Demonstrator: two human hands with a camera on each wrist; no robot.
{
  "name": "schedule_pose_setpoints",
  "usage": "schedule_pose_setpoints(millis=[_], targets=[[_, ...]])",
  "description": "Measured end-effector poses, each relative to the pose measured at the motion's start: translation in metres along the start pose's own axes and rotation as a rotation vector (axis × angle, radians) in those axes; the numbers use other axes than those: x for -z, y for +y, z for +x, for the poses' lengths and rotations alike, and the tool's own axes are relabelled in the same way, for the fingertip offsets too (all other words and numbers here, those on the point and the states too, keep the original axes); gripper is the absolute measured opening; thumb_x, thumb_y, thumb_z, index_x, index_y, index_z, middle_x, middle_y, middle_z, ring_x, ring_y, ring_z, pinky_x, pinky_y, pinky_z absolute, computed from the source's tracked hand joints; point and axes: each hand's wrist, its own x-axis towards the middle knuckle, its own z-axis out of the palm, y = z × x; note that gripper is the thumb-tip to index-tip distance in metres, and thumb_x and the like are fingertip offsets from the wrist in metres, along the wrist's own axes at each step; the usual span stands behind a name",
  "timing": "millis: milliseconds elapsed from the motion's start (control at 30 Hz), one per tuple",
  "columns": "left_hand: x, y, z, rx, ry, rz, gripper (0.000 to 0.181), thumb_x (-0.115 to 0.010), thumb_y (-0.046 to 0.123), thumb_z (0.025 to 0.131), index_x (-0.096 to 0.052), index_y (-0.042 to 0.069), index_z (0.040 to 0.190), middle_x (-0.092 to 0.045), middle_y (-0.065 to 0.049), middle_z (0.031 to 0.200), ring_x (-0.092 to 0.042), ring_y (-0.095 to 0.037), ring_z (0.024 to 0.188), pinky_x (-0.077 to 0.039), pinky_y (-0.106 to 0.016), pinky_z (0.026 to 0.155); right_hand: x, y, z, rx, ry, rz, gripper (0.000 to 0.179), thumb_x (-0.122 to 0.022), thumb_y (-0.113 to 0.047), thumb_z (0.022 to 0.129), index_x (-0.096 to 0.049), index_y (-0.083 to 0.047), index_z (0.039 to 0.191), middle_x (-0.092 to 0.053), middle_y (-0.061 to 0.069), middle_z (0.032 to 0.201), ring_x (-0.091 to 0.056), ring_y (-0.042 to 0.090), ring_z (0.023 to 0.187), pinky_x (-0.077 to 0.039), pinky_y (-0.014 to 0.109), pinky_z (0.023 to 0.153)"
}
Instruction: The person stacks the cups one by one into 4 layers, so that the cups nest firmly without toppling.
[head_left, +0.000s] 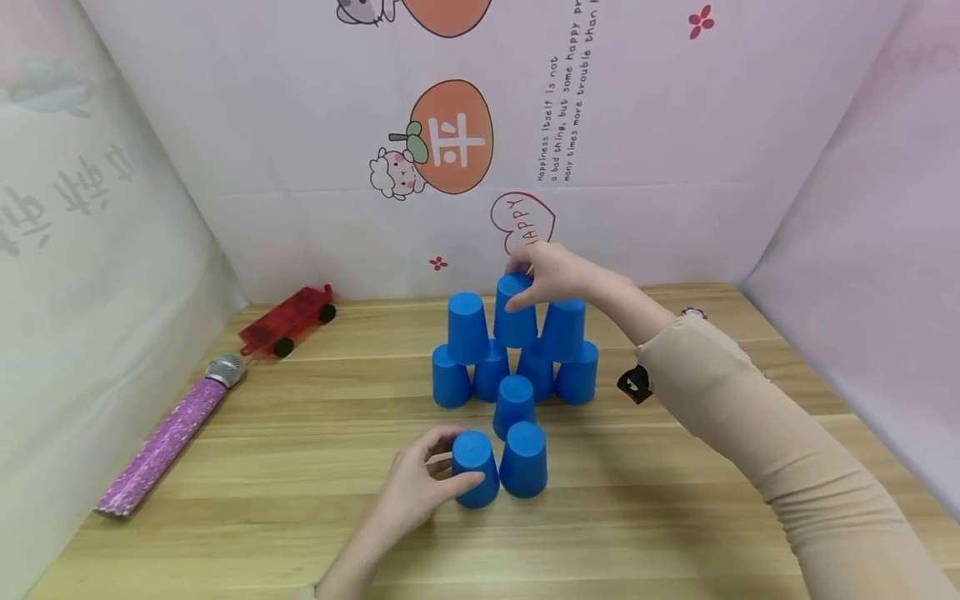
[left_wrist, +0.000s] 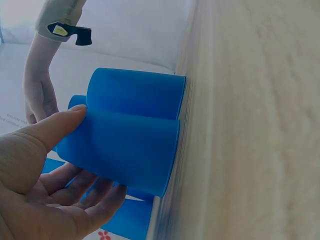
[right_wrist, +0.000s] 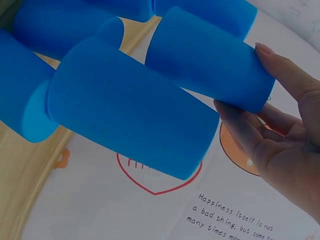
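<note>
Several upside-down blue plastic cups form a two-tier stack, its bottom row [head_left: 452, 379] on the wooden table. Left and right in the upper tier are a cup [head_left: 467, 329] and another cup [head_left: 564, 332]. Between them, my right hand [head_left: 553, 273] pinches the middle cup [right_wrist: 212, 60] near its closed end, thumb on one side and fingers on the other. Nearer me, my left hand [head_left: 420, 483] holds a front cup [left_wrist: 120, 150] from its left side, thumb and fingers around it. Right beside it stands a second front cup [head_left: 524, 460], with a third cup [head_left: 514, 408] just behind.
On the left lie a purple glittery microphone [head_left: 168, 442] and a red toy car base [head_left: 288, 321] with black wheels. A small black object [head_left: 635, 384] shows beside the right sleeve [head_left: 750, 425]. A printed white cloth [head_left: 637, 167] stands behind the table.
</note>
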Motion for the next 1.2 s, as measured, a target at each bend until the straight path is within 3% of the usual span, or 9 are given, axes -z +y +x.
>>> schedule_pose_setpoints(millis=[367,933,1200], targets=[[-0.001,-0.005,0.002,-0.009,-0.003,0.027,0.05,-0.077,0.032,0.077,-0.057,0.016,0.12,-0.06,-0.007,0.12,-0.056,-0.027,0.113,-0.052,-0.044,0.092,-0.011,0.004,0.003,0.02,-0.076,-0.072,0.049,-0.076,-0.022,0.079,-0.057,0.002,0.117,-0.062,0.02,0.117,-0.06,0.033,0.108,-0.052,0.046,0.092],[-0.001,-0.005,0.002,-0.001,-0.005,0.024,0.05,-0.076,0.035,0.078,-0.057,0.017,0.12,-0.06,-0.006,0.12,-0.056,-0.027,0.114,-0.051,-0.046,0.093,-0.014,0.006,0.003,0.021,-0.084,-0.071,0.048,-0.075,-0.02,0.08,-0.057,0.005,0.117,-0.063,0.022,0.116,-0.06,0.035,0.109,-0.051,0.048,0.093],[-0.001,-0.006,0.002,-0.004,0.041,0.012,0.048,-0.076,0.035,0.078,-0.058,0.018,0.12,-0.061,-0.007,0.12,-0.058,-0.028,0.111,-0.053,-0.045,0.091,-0.011,0.006,-0.002,0.022,-0.084,-0.048,0.059,-0.074,-0.022,0.081,-0.05,0.004,0.128,-0.057,0.023,0.128,-0.054,0.037,0.119,-0.046,0.049,0.099]])
